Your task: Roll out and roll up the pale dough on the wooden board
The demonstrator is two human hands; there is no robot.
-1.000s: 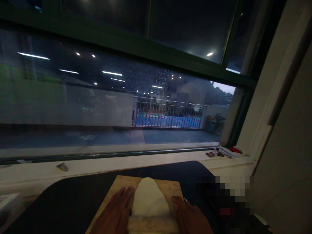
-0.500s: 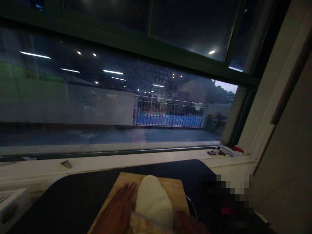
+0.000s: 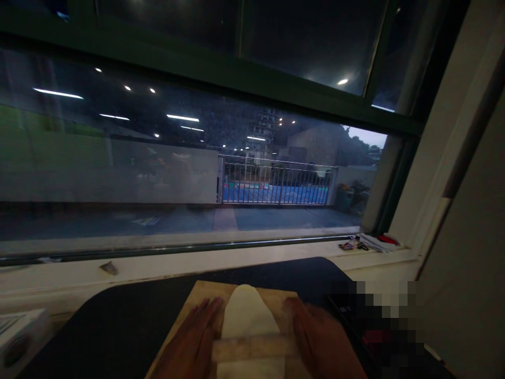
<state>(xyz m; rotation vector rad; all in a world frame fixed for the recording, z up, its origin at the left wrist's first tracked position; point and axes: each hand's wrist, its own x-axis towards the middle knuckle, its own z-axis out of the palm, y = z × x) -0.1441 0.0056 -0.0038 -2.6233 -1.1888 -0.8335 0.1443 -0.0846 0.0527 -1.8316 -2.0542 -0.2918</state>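
A pale flat sheet of dough [image 3: 246,316] lies on a wooden board [image 3: 205,293] at the bottom of the view. Across the dough rests a wooden rolling pin [image 3: 252,347]. My left hand [image 3: 193,339] lies flat, fingers stretched forward, on the pin's left end beside the dough. My right hand [image 3: 321,342] lies flat in the same way on the pin's right end. The near part of the board and both wrists are cut off by the frame's lower edge.
The board sits on a dark rounded table [image 3: 114,321] against a white window sill [image 3: 158,263]. Small items [image 3: 366,243] lie at the sill's right end. A white box [image 3: 19,337] stands at the left. A blurred-out patch covers the table's right side.
The rolling pin has moved forward over the dough. My right hand has slid forward with it and shows more fully; my left hand stays about level.
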